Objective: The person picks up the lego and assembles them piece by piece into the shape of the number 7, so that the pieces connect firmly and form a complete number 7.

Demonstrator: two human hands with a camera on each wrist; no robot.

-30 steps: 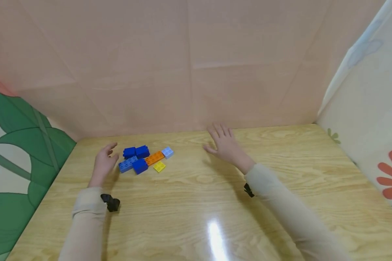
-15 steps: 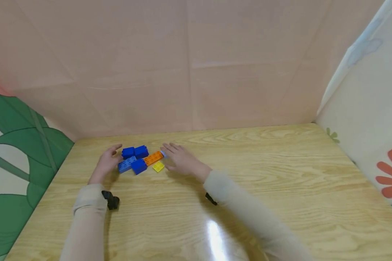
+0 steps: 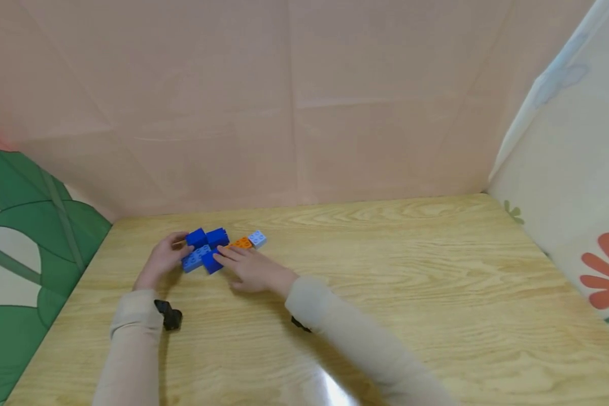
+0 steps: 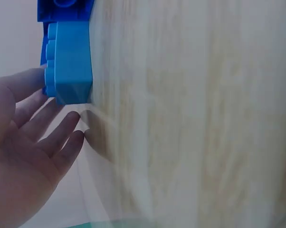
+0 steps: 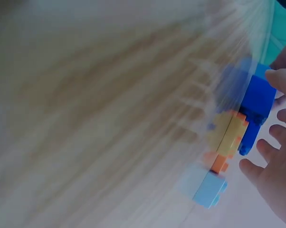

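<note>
The cluster of blue, orange, yellow and pale-blue plastic building bricks (image 3: 218,248) now has the right hand (image 3: 251,269), swept in from far right, resting spread fingers on it, opposite the left hand (image 3: 163,258), open against its left edge.

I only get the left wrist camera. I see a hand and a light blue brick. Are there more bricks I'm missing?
Observer: Yes. The head view shows an orange brick and a pale blue brick at the right end of the cluster.
Operator: Where's the other hand?
Observer: The right hand lies low over the table, its straight fingertips touching a dark blue brick.
Operator: Any yellow one?
Observer: Yes. The right wrist view shows a yellow brick next to that dark blue brick. In the head view the hand covers it.
</note>
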